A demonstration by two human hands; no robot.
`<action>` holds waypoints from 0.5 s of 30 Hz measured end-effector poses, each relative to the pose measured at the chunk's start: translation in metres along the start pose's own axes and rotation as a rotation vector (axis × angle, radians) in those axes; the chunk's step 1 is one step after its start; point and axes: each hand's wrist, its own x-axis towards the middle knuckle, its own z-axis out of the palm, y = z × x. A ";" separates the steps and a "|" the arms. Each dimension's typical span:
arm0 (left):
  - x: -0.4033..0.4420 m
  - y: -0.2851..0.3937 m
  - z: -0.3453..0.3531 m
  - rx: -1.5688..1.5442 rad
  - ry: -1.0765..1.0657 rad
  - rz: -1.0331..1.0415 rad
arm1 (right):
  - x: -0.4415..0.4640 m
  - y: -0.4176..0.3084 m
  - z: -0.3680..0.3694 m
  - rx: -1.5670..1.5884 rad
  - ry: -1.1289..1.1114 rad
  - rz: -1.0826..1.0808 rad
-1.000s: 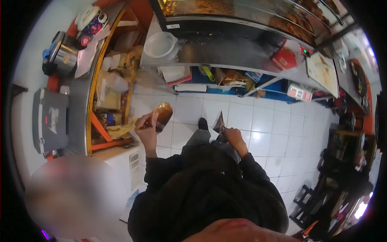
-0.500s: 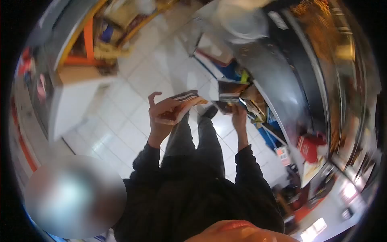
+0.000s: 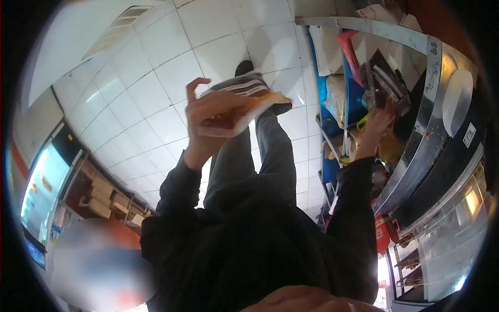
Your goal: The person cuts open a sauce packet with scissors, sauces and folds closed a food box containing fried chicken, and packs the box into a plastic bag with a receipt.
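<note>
My left hand (image 3: 210, 112) grips a flat, floppy packet (image 3: 244, 93) in front of my legs. The packet is dark brown with white stripes and has an orange and whitish edge; its exact kind is unclear. One finger of this hand stands away from it. To the right, my right hand (image 3: 382, 120) reaches over the shelf unit, fingers closed on a dark brown packet (image 3: 385, 80) with a pale stripe. Shiny, clear-looking wrap shows beside that packet. A pinkish-red object (image 3: 351, 54) lies just left of it.
Blue-sided shelves (image 3: 325, 122) with bagged goods run under a metal counter edge (image 3: 431, 119) on my right. White floor tiles (image 3: 150, 78) spread ahead. A white cabinet (image 3: 78, 47) stands at the upper left, boxes (image 3: 101, 195) at the lower left.
My view has turned, bringing the shelves nearer on the right. My right hand has moved outward to the right with the dark packet. The left hand still grips its packet.
</note>
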 end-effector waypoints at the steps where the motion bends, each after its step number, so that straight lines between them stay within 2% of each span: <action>1: -0.002 -0.006 -0.001 0.021 0.018 -0.008 | 0.010 0.021 0.012 0.006 0.026 -0.018; 3: -0.004 -0.018 -0.006 0.046 0.022 -0.015 | 0.019 0.102 0.072 0.281 0.246 0.097; 4: -0.005 -0.024 -0.008 0.053 0.028 -0.024 | 0.026 0.108 0.071 0.257 0.252 0.171; 8: -0.006 -0.035 -0.006 0.071 0.066 -0.057 | 0.053 0.122 0.059 0.230 0.271 0.369; 12: -0.006 -0.027 0.000 0.032 0.053 -0.078 | 0.049 0.126 0.047 0.303 0.278 0.429; 15: 0.000 -0.001 0.004 -0.009 0.045 -0.043 | 0.005 0.087 0.031 0.386 0.268 0.437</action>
